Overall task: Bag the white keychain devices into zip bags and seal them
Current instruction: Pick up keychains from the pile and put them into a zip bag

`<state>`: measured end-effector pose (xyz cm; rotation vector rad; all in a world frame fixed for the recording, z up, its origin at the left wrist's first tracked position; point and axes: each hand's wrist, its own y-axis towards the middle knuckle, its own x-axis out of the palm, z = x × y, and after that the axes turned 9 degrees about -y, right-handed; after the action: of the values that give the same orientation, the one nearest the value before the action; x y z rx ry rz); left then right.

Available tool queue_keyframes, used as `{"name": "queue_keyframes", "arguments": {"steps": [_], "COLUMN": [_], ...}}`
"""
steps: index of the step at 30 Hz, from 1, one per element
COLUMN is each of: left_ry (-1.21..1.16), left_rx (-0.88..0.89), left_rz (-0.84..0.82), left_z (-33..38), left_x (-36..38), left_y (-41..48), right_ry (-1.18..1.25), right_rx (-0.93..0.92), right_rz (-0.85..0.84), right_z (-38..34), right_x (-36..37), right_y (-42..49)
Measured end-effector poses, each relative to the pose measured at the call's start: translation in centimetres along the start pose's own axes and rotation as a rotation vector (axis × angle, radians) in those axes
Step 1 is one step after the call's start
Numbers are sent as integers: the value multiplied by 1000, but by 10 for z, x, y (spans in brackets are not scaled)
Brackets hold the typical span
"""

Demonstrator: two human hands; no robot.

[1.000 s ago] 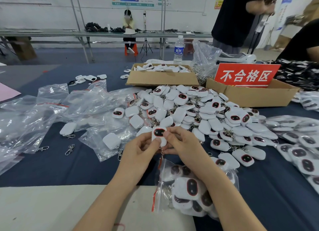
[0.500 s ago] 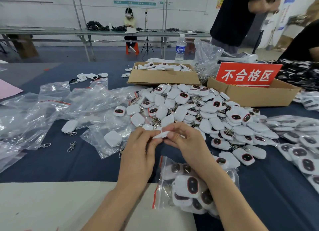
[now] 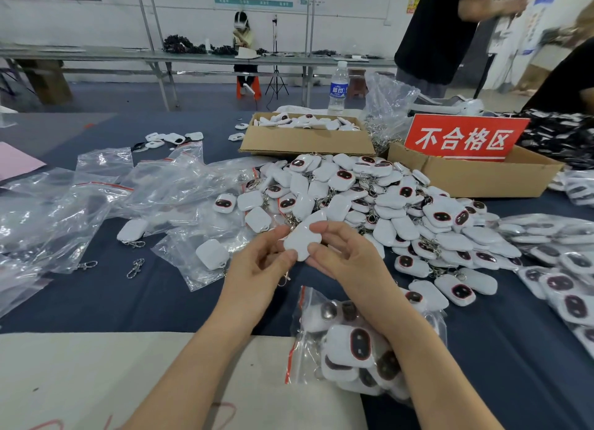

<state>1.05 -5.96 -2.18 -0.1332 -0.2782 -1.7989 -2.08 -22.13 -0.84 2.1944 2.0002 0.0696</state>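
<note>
Both hands hold one white keychain device (image 3: 303, 236) above the dark blue table, its plain white back facing me. My left hand (image 3: 257, 262) pinches its left edge and my right hand (image 3: 340, 256) grips its right edge. Its clasp dangles below, mostly hidden by my hands. Under my right forearm lies a zip bag (image 3: 350, 346) with a red seal strip, holding several devices; I cannot tell whether its seal is closed. A large pile of loose white devices (image 3: 385, 201) spreads just beyond my hands.
Empty zip bags (image 3: 106, 198) lie at the left, filled bags (image 3: 556, 262) at the right. Two cardboard boxes (image 3: 305, 140) stand at the back, one with a red sign (image 3: 463, 138). A water bottle (image 3: 338, 88) and a standing person (image 3: 443, 30) are behind. Loose clasps (image 3: 135, 268) lie near left.
The device has been turned over between my hands: its dark screen faced me a second ago, then its edge, and now its plain white back shows.
</note>
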Motion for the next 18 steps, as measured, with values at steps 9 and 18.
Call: {"name": "queue_keyframes", "arguments": {"steps": [9,18], "left_ry": [61,101], "left_rx": [67,113], "left_rz": [11,-14], "left_z": [-2,-6], "left_x": [3,2], "left_y": [-1,0], "right_ry": [45,-15], "right_rx": [41,-1], "right_rz": [38,61], "right_z": [2,2], "right_x": [0,2], "right_y": [1,2]}}
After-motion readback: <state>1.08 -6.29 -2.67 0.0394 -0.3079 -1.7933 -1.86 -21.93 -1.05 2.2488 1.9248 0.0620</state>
